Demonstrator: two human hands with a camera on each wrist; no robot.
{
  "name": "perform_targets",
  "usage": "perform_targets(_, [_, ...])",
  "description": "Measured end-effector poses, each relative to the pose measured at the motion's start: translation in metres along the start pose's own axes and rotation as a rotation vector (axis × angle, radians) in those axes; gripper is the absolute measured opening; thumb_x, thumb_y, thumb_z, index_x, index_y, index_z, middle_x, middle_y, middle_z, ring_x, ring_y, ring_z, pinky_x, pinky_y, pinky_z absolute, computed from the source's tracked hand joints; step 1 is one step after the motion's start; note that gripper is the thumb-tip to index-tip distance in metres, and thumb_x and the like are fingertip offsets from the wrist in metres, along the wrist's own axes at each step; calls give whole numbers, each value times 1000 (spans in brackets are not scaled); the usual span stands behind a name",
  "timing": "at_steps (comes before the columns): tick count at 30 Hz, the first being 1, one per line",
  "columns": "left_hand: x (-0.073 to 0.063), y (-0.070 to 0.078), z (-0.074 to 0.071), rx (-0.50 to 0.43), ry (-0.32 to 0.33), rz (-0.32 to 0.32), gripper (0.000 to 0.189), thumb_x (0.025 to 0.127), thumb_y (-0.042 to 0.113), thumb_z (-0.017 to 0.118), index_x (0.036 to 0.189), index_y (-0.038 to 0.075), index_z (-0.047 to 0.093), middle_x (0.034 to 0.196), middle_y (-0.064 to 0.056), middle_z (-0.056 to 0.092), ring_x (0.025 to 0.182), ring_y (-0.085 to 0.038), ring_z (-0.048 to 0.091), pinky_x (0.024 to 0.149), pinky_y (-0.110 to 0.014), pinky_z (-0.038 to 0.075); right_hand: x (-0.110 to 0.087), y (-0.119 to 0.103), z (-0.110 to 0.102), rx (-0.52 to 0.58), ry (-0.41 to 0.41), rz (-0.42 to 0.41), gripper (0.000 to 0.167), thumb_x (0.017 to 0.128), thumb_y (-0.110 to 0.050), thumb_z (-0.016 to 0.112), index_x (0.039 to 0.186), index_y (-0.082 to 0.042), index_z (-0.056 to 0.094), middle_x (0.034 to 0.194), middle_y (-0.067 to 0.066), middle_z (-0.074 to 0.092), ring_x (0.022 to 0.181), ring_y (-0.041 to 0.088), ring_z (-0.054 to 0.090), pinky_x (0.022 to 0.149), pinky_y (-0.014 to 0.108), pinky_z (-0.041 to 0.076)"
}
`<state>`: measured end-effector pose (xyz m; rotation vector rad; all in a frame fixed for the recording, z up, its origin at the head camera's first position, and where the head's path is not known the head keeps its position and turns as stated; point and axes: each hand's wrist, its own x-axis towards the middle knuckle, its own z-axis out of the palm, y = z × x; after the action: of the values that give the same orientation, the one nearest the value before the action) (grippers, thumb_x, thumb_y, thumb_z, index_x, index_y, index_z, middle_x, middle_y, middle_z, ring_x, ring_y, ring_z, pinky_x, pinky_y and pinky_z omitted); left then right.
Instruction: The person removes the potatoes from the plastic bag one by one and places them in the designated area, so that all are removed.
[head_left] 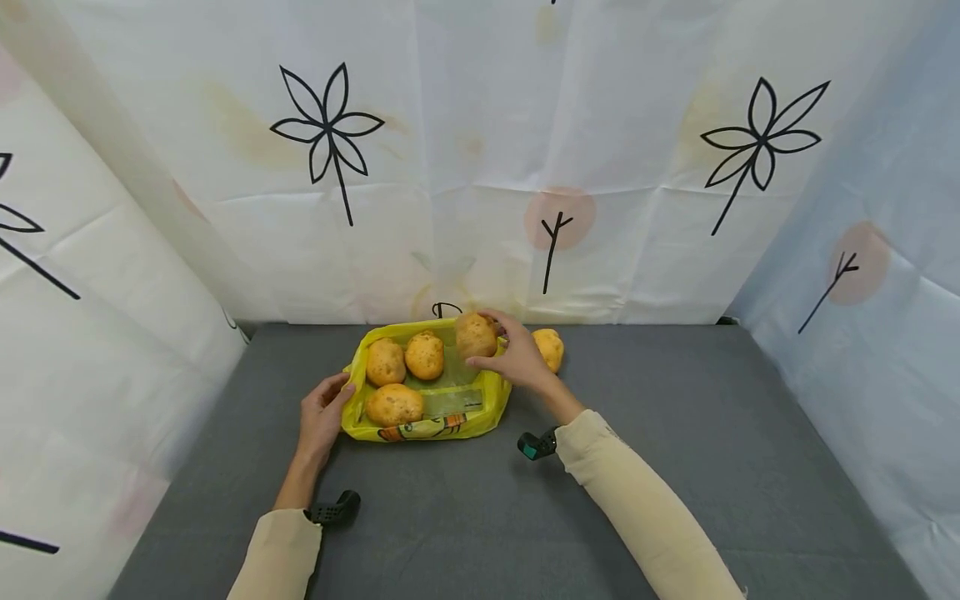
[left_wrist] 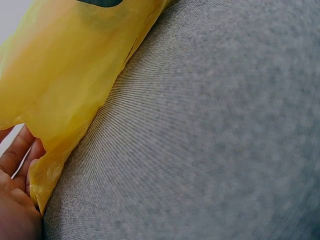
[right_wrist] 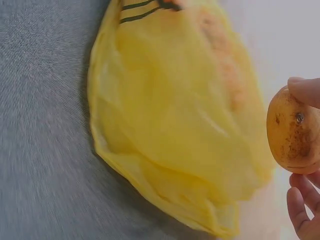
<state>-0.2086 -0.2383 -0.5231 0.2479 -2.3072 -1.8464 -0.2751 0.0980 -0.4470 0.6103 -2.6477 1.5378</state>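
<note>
A yellow plastic bag (head_left: 489, 421) lies on the table with its wide mouth turned up. Inside it rest three potatoes: a potato (head_left: 386, 362) at the left, a potato (head_left: 425, 355) beside it and a larger potato (head_left: 394, 405) at the front. My right hand (head_left: 517, 357) pinches another potato (head_left: 476, 336) between thumb and fingers, over the bag's right end; the right wrist view shows this potato (right_wrist: 294, 132) above the bag. At the bag's left edge, my left hand (head_left: 324, 417) holds the plastic rim; the bag (left_wrist: 70, 75) hides part of its fingers.
One more potato (head_left: 549, 348) sits on the grey table (head_left: 450, 525) just right of the bag, partly behind my right hand. A white patterned cloth (head_left: 465, 150) hangs along the table's back edge, with more cloth at both sides.
</note>
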Motion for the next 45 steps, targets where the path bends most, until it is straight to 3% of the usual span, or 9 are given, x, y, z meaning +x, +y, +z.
perform_targets(7, [0, 0, 0, 0, 1, 5, 40, 105, 21, 59, 138, -1, 58, 140, -17, 56, 109, -6, 52, 85, -11, 42, -22, 9, -44, 13, 111, -27, 80, 82, -17, 87, 151, -14, 47, 146, 15, 46, 115, 37, 52, 90, 56, 47])
perform_targets(13, [0, 0, 0, 10, 0, 6, 41, 106, 22, 59, 139, -1, 58, 140, -17, 56, 109, -5, 51, 85, -11, 42, -46, 35, -83, -3, 219, 55, 80, 84, -15, 86, 152, -11, 45, 147, 18, 45, 117, 40, 51, 93, 59, 45])
perform_targets(18, [0, 0, 0, 17, 1, -2, 42, 105, 24, 59, 139, 0, 58, 140, -17, 56, 108, -6, 51, 85, -11, 42, -60, 58, -101, -17, 264, 153, 80, 85, -14, 85, 153, -9, 42, 144, 22, 44, 114, 43, 52, 91, 57, 47])
perform_targets(27, [0, 1, 0, 17, 4, -12, 41, 105, 22, 59, 139, -1, 58, 139, -17, 56, 107, -8, 51, 84, -12, 42, -73, 89, -102, -80, 219, 299, 82, 86, -19, 84, 153, -7, 40, 149, 25, 40, 126, 45, 46, 94, 60, 46])
perform_targets(45, [-1, 1, 0, 18, 10, 5, 41, 105, 22, 59, 138, -2, 58, 139, -18, 55, 110, -10, 51, 83, -11, 43, -69, 100, -101, -69, 180, 323, 80, 87, -20, 83, 153, -7, 39, 152, 27, 36, 128, 46, 44, 98, 61, 42])
